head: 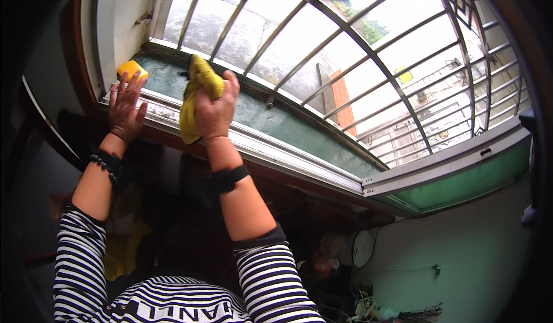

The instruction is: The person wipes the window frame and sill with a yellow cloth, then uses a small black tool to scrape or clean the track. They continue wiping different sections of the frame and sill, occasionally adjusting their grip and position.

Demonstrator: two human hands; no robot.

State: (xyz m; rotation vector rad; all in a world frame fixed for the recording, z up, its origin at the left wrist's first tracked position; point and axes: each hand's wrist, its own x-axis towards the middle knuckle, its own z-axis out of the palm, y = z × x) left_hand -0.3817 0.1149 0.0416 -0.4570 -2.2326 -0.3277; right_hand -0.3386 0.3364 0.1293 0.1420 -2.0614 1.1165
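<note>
A folded yellow cloth [188, 115] is gripped in my right hand [216, 109], over the window sill and its sliding track. My left hand [126, 107] lies across the left end of the metal window track [276, 150], fingers spread. Its fingertips reach a yellow block-like object [134, 70], perhaps a sponge, in the sill's left corner; whether they press on it I cannot tell. Beyond the track runs the green painted sill [276, 118], with dark worn patches near the cloth.
Metal window bars [285, 40] rise along the sill's outer edge. A sliding window sash [449, 167] with greenish glass stands at the right. Low on the right, near a pale wall [458, 245], are a round white object [363, 248] and dried stems [421, 313].
</note>
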